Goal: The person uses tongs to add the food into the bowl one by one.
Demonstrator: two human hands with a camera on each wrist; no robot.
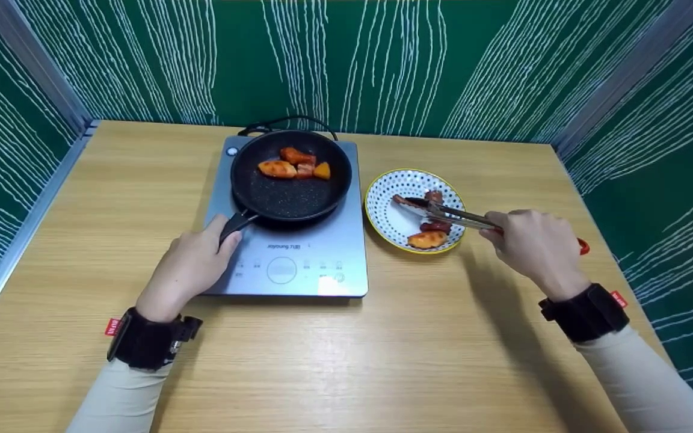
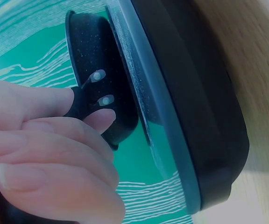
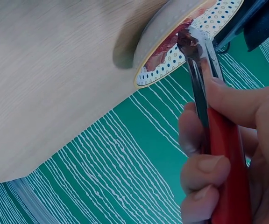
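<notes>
Nearest the viewer, two forearms in pale sleeves with black wrist straps reach over a wooden table (image 1: 382,361). The left hand (image 1: 187,270) has its fingers curled round the black handle (image 1: 235,224) of a frying pan (image 1: 289,192), which sits on a grey induction cooktop (image 1: 322,258). The right hand (image 1: 536,243) grips a pair of metal tongs (image 1: 461,216) with red handles; the tong tips reach over a dotted plate with a yellow rim (image 1: 382,198), just right of the cooktop, and close on a dark reddish piece of meat (image 1: 434,196). Further pieces lie on the plate: an orange-brown one (image 1: 426,239) at its near edge and a dark red one (image 1: 437,227) beside it. Farther off, in the far part of the pan, four orange and red pieces of food (image 1: 292,165) lie close together. A black cable (image 1: 280,123) runs behind the cooktop, and green walls with white wavy lines enclose the table. The left wrist view alone shows the pan's underside and the two rivets (image 2: 102,88) fixing the handle, with fingertips (image 2: 102,119) wrapped beside them. The right wrist view alone shows the plate's underside (image 3: 167,32), the fingers (image 3: 204,172) clasped around the red handles, and the tong tips meeting on meat at the plate's rim.
</notes>
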